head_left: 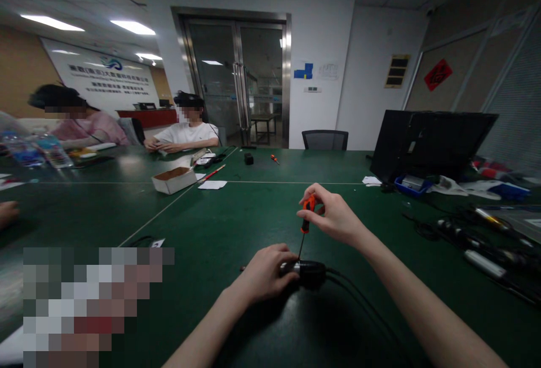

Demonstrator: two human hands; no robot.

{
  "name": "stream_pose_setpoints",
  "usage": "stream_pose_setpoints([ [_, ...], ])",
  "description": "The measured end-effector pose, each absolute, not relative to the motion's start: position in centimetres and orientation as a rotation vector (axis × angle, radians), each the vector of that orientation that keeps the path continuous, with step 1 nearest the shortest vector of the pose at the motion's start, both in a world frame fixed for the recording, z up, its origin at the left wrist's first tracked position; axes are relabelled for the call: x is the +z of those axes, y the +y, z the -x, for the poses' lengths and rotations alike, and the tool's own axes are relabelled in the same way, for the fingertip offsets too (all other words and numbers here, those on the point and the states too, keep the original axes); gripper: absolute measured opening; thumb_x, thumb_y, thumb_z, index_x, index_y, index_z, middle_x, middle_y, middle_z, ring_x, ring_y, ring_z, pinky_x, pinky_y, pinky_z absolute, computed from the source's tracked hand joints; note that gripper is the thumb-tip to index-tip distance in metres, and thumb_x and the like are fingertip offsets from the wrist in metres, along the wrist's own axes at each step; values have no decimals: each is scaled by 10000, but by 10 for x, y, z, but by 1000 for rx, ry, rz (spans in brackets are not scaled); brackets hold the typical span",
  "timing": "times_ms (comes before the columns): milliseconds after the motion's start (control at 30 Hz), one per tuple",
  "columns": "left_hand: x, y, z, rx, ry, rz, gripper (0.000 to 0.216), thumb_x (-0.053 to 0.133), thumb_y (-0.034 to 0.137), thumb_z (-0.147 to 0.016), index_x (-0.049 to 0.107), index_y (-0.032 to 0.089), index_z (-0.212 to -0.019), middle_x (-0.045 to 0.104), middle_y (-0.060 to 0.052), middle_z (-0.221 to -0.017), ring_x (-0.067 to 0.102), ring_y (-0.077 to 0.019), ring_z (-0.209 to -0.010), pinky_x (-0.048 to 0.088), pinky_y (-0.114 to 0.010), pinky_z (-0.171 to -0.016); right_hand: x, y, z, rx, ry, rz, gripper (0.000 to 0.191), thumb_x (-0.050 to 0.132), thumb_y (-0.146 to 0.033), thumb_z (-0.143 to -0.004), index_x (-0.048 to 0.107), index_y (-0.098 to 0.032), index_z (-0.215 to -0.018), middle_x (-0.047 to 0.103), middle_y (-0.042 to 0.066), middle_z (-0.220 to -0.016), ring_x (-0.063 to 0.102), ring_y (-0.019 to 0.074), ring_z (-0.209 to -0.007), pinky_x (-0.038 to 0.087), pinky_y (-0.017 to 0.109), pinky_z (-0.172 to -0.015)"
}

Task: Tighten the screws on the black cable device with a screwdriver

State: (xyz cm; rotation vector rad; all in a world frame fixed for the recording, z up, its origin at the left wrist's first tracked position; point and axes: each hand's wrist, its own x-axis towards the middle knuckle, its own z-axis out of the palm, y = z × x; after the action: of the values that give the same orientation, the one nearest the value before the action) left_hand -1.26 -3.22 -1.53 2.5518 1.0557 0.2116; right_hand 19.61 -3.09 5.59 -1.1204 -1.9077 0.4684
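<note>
My left hand (264,272) is closed around a small black device (308,271) that lies on the green table (220,227), pinning it down. Black cables (359,300) run from the device toward me on the right. My right hand (332,213) pinches the orange-and-black handle of a small screwdriver (306,217), held upright with its thin shaft pointing down onto the top of the device.
A white open box (174,180) and paper slips lie mid-table. A second orange screwdriver (274,158) and a small black block (248,158) lie farther back. A black monitor (426,142), cables and tools crowd the right. Two people sit at the far left.
</note>
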Motion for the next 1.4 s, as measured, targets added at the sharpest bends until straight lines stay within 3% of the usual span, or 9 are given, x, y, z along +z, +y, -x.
stream_pose_setpoints([
  [100,-15,-32,13,211,1056,-2548,237,627,307,-920,746,212,-1103,672,-69,-1091,643,-240,-978,468,-299,-827,56,-31,-195,489,-1867,1123,243,689,-264,-823,467,-246,-919,714,2,-856,645,161,-713,495,294,-670],
  [233,-14,-33,13,215,1063,-2544,245,627,306,-919,740,215,-1116,674,-68,-1108,639,-239,-992,466,-296,-842,56,-30,-195,510,-1847,1122,270,680,-244,-810,473,-239,-982,720,13,-901,666,162,-781,508,307,-757],
  [400,-14,-34,13,202,1056,-2565,243,613,306,-920,738,216,-1108,671,-72,-1102,638,-242,-988,470,-302,-851,57,-32,-196,375,-1961,1221,140,671,-283,-858,583,-226,-951,619,-37,-745,555,138,-644,425,262,-630],
  [567,-14,-34,12,213,1063,-2561,242,621,306,-918,737,210,-1107,671,-74,-1098,640,-243,-975,470,-311,-855,57,-32,-198,350,-1981,1267,194,680,-299,-883,651,-229,-1062,561,-66,-644,509,129,-558,381,251,-582],
  [1133,-13,-34,13,218,1047,-2535,328,621,319,-915,737,222,-1205,676,-81,-1119,643,-250,-983,475,-318,-877,63,-33,-203,311,-1939,1248,183,666,-288,-874,649,-211,-1039,547,-72,-610,517,129,-538,407,257,-589],
  [1400,-14,-34,13,213,1062,-2528,333,622,332,-915,734,230,-1211,682,-76,-1117,638,-250,-1017,474,-312,-878,40,-7,-215,422,-1766,1303,165,705,-327,-812,636,-230,-927,557,-74,-622,547,136,-571,446,263,-600],
])
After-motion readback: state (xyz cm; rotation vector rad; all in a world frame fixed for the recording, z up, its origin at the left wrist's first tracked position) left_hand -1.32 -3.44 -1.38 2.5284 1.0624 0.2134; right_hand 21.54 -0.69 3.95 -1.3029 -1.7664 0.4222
